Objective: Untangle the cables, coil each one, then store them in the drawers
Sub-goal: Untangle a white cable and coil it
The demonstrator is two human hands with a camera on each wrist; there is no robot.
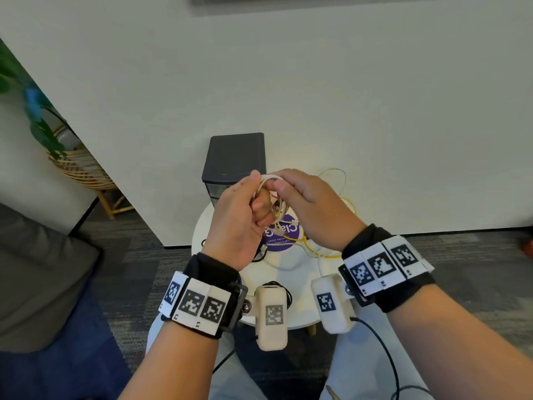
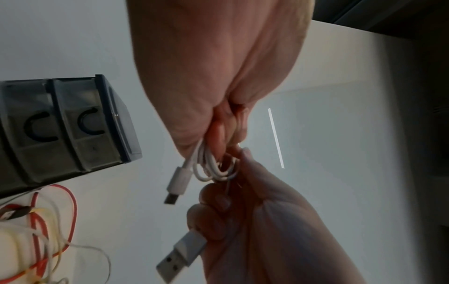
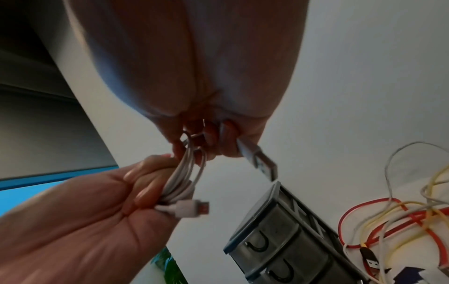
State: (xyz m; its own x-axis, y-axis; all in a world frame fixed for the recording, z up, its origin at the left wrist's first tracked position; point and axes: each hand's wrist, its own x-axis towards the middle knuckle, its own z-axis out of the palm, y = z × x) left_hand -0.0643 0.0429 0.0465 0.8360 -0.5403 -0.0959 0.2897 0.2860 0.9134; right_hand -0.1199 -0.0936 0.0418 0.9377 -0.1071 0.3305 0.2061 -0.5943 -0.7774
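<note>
Both hands grip one coiled white USB cable [image 2: 211, 165]: left hand [image 1: 239, 223] pinches its loops, right hand [image 1: 314, 212] holds its USB-A plug [image 2: 181, 253].

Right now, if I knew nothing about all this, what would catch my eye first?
First, two hands meeting in mid-air above a small round table: the left hand and right hand both grip a white cable wound into a small coil, its two plugs dangling free. Next, the wrist straps with black-and-white square markers. Then the tangle of red, yellow and white wires on the table beside a dark drawer unit.
</note>
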